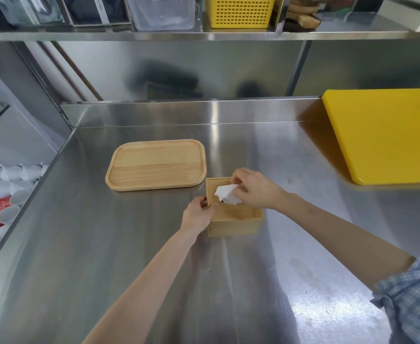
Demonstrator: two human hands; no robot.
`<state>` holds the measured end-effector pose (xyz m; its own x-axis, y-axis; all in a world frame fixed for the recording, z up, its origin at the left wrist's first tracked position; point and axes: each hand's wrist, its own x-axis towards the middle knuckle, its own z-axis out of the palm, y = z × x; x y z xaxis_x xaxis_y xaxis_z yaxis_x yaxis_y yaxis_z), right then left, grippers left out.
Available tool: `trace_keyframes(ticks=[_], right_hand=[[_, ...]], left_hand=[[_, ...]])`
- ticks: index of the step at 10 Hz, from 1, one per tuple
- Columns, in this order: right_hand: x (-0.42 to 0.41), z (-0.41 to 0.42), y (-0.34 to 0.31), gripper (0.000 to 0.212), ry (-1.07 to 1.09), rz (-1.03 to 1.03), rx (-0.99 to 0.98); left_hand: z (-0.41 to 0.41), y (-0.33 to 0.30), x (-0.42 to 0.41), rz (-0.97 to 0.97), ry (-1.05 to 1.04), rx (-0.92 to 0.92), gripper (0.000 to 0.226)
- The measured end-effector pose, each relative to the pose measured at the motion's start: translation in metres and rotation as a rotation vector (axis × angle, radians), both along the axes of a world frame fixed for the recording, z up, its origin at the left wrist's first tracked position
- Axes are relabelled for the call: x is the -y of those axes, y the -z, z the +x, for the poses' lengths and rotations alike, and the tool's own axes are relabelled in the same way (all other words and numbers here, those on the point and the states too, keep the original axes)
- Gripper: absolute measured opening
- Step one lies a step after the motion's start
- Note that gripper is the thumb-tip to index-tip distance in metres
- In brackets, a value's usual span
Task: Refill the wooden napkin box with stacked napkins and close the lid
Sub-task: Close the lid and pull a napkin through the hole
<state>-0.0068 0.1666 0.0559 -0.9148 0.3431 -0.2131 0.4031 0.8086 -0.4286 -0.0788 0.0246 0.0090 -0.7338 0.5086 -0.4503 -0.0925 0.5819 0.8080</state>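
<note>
Napkin box (233, 220) feels rigid under my bracing left hand (197, 214); my right hand (256, 188) pinches the soft napkin (226, 193) tip.

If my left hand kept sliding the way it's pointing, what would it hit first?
Your left hand already touches the wooden napkin box's near-left corner; pushing on, it would likely meet the white napkin held by the right hand.
</note>
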Motion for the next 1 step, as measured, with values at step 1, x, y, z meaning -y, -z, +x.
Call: trace_keyframes(ticks=[1], right_hand=[[-0.0009,-0.0005,-0.0027,0.032,0.057,-0.076,-0.044]], left_hand=[[-0.0072,-0.0071,-0.0002,0.014,0.012,0.006,0.049]])
